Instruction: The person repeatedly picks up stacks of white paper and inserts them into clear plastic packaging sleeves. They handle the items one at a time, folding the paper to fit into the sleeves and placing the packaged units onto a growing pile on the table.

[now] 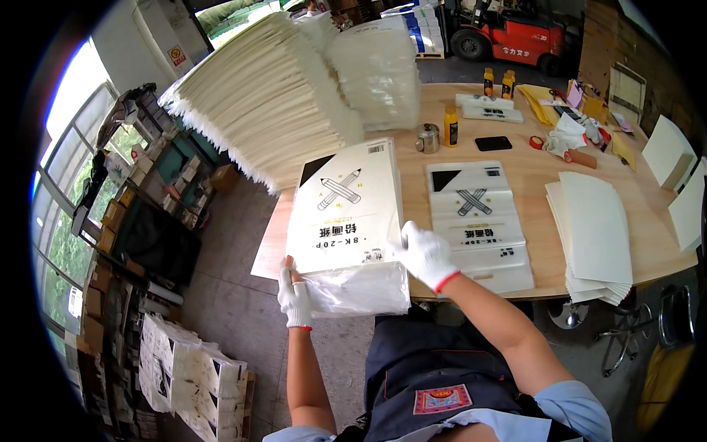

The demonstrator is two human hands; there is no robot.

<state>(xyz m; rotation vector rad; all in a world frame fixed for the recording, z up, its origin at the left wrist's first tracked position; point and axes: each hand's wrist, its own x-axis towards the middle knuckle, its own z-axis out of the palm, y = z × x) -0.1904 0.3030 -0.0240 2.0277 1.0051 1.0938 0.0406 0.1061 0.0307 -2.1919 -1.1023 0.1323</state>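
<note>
A white paper pack (346,206) in a clear plastic sleeve, printed with two crossed pencils and a black corner, lies tilted at the table's near left edge. Its loose plastic flap (357,289) hangs over toward me. My left hand (294,300), in a white knitted glove with bare fingertips showing, grips the pack's lower left edge. On the opposite edge, my gloved right hand (426,256) has its fingers closed at the lower right corner. Just right of it lies a flat stack of matching printed sleeves (479,221).
Tall piles of white sheets (272,96) rise at the back left. Loose white sheets (593,228) lie right. A metal pot (427,138), orange bottle (451,127), phone (493,143) and tape roll (536,142) stand mid-table. A red forklift (508,37) is parked behind.
</note>
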